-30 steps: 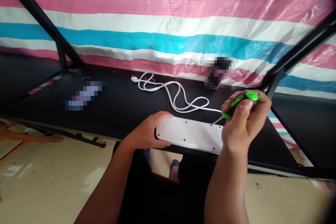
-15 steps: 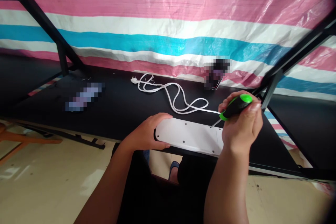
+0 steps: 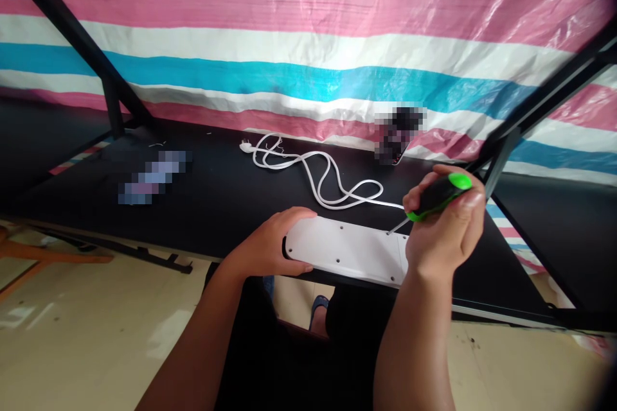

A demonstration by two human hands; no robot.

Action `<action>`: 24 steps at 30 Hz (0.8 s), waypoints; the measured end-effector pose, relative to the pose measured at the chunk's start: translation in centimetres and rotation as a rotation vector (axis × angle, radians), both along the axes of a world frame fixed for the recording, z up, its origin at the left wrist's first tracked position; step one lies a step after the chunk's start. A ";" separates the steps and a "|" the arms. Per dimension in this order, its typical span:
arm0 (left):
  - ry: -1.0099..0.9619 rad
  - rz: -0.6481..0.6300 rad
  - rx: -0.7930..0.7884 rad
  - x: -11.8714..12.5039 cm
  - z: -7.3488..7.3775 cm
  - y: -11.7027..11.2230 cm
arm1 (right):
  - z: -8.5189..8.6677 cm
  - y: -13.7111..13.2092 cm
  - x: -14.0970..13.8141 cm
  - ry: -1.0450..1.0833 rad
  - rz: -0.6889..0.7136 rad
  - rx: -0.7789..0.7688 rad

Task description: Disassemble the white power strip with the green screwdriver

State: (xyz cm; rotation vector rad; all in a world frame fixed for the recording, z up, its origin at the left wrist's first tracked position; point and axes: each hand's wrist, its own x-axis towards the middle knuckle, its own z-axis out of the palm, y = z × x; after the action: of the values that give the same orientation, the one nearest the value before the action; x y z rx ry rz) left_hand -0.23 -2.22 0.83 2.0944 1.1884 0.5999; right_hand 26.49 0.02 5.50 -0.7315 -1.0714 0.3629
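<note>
The white rectangular plastic power strip (image 3: pixel 347 249) was laid underside up at the near edge of the black tabletop (image 3: pixel 216 199), and its left end was clamped by the left hand (image 3: pixel 270 247). The black-and-green-handled screwdriver (image 3: pixel 436 196) was gripped in the closed right hand (image 3: pixel 443 231), with its metal tip tilted down onto the strip's far right edge. The white cable (image 3: pixel 322 180) was looped on the tabletop behind the strip.

One power strip (image 3: pixel 344 249), one screwdriver (image 3: pixel 436 196)
</note>
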 end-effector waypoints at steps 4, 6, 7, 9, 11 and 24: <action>0.005 -0.006 0.002 0.0 0.0 0.0 | -0.1 0.0 0.1 -0.053 -0.013 0.099; 0.006 -0.002 -0.003 0.0 0.1 0.0 | -0.1 0.1 0.2 -0.089 -0.014 0.103; 0.007 0.000 -0.007 0.0 0.1 0.0 | -0.1 0.0 0.2 -0.089 -0.006 0.084; 0.006 0.006 -0.011 0.0 0.1 0.0 | 0.1 0.0 0.2 -0.052 0.011 0.038; 0.007 0.003 -0.010 0.0 0.1 0.0 | 0.2 -0.1 0.2 -0.001 0.007 0.016; 0.011 0.001 -0.013 -0.1 0.0 0.0 | 0.6 -0.9 -0.1 0.061 0.045 0.024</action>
State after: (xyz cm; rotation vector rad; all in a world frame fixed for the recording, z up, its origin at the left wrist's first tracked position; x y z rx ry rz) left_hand -0.29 -2.21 0.87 2.0890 1.1971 0.5802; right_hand 26.38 -0.93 6.10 -0.6722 -1.0337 0.4081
